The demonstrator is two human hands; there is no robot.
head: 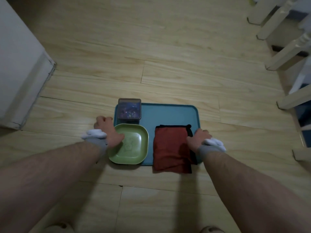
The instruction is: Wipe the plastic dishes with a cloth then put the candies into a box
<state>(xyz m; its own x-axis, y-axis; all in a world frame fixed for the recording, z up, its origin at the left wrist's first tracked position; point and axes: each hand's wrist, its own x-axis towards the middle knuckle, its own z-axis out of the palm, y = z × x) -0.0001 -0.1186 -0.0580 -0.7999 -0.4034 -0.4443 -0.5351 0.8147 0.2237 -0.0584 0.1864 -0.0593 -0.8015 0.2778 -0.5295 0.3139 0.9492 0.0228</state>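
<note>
Left of centre in the frame, your left hand (107, 132) sits at the left edge of the blue tray (168, 113), thumb lying over the rim of the green dish (133, 145) and into its hollow; the fingers curl down outside the edge, though whether they are actually under the tray you cannot tell from here. It reads as a grip to steady or shift the tray.

The dish lies flat on the tray's lower left corner, overhanging it slightly toward you. Just above it in the frame, on the tray's upper left corner, stands the clear box (129, 108) with coloured candies (129, 113) apparently already inside; the blur leaves that uncertain.

Centre right, the folded red cloth (170, 148) lies on the tray, its near end spilling onto the wooden floor (168, 56). Your right hand (198, 138) grips the tray's right edge beside it, thumb on the cloth, fingers curled over the rim.
</note>
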